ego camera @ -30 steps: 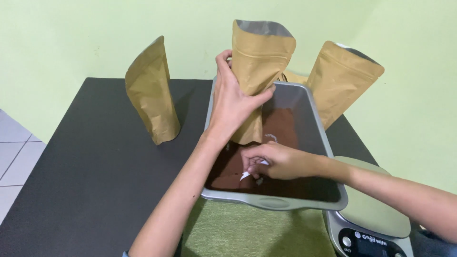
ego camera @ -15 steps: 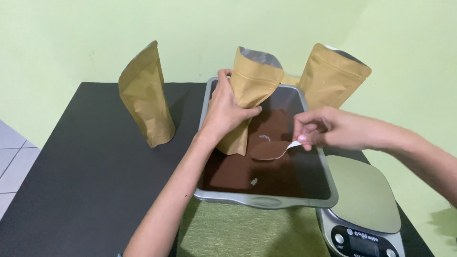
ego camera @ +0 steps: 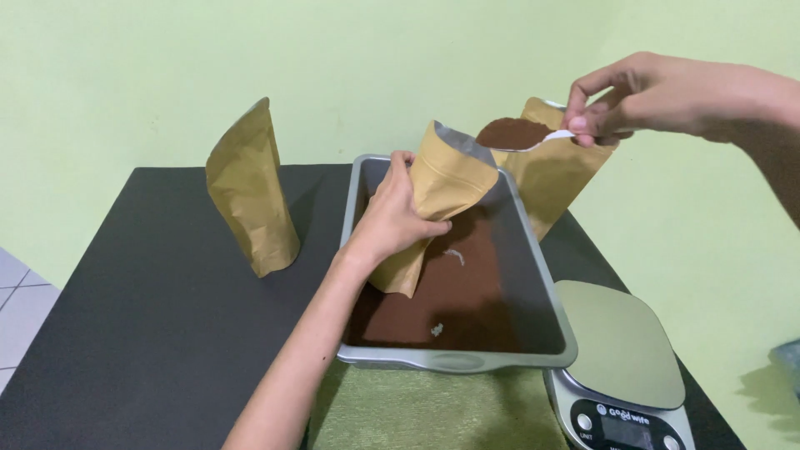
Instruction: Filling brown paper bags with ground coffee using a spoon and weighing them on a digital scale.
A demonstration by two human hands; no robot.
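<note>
My left hand (ego camera: pixel 392 215) grips a brown paper stand-up pouch (ego camera: pixel 439 200), tilted with its open silver-lined mouth facing up and to the right, over a grey metal baking tray (ego camera: pixel 454 360) that holds dark brown powder (ego camera: pixel 450 300). My right hand (ego camera: pixel 646 96) pinches the handle of a white spoon (ego camera: pixel 533 142) heaped with brown powder. The spoon hovers just right of and above the pouch's mouth.
A second brown pouch (ego camera: pixel 250 192) stands on the black table (ego camera: pixel 158 317) at the left. A third pouch (ego camera: pixel 554 179) stands behind the tray at the right. A digital kitchen scale (ego camera: pixel 621 350) sits at the front right. A green mat (ego camera: pixel 425 410) lies under the tray's front.
My right hand has scooped powder from the tray and lifted the loaded spoon up to the pouch's mouth. My left hand has tilted the pouch toward the spoon.
</note>
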